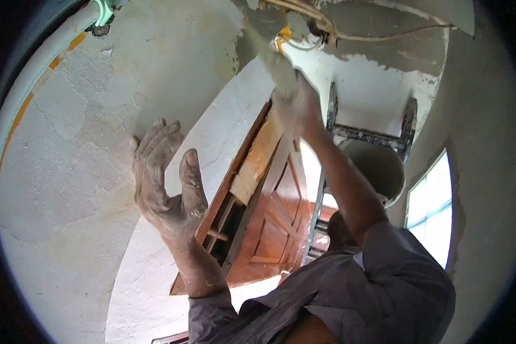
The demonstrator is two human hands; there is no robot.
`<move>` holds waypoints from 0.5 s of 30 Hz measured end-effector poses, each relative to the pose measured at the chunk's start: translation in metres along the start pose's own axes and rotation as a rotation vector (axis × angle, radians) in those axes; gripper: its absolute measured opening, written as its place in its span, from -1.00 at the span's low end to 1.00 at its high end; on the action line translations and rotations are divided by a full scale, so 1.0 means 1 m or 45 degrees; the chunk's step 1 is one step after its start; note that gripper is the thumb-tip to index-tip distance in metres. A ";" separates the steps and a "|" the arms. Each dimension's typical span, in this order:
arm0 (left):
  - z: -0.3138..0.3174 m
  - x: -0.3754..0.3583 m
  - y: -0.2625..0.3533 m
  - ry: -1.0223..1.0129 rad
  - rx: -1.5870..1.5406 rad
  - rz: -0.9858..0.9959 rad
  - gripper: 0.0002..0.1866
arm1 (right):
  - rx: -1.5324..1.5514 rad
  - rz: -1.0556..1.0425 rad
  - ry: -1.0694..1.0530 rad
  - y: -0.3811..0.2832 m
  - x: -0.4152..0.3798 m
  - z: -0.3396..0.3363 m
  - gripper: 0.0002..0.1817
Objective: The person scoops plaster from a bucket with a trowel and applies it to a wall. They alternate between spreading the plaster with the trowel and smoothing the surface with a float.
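My left hand point(169, 183), dusted with pale plaster, is raised with the thumb apart and the fingers extended toward a patchy grey-white plastered surface point(80, 137). Nothing is in it. Higher up and to the right, my right hand point(301, 112) is closed around a long pale tool point(276, 64) that looks coated in plaster. Motion smears the tool, and its far end overlaps the edge of a darker grey patch point(255, 26); I cannot tell its exact kind.
A bucket point(378, 172) sits by the top of a dark, plaster-splashed ladder point(372, 135), close to my right forearm. Loose cables point(378, 37) run across the upper surface. Below are a brown panelled wooden door point(275, 223) and, at right, a bright window point(433, 200).
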State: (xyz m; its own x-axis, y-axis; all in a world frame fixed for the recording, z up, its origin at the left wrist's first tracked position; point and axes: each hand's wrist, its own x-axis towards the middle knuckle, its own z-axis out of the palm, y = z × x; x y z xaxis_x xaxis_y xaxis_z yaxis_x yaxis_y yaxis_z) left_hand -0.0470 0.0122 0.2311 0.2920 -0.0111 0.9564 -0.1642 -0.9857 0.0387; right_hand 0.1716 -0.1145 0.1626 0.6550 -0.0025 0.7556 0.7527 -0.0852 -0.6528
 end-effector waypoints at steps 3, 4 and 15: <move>-0.007 -0.001 -0.003 -0.057 -0.016 0.003 -0.83 | 0.005 0.040 -0.101 0.011 0.019 0.007 -0.57; -0.009 -0.001 -0.004 -0.057 -0.017 0.014 -0.81 | 0.016 0.068 -0.177 0.006 0.015 0.013 -0.56; -0.003 -0.001 -0.008 -0.005 0.434 0.177 -0.81 | 0.042 0.139 0.096 0.049 0.003 -0.003 -0.63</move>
State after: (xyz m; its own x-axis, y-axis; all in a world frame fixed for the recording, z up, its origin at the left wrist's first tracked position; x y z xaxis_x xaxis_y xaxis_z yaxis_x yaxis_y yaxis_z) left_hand -0.0491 0.0210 0.2305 0.2925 -0.1488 0.9446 0.1204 -0.9742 -0.1908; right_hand 0.2098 -0.1211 0.1333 0.7275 -0.0853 0.6808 0.6796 -0.0472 -0.7321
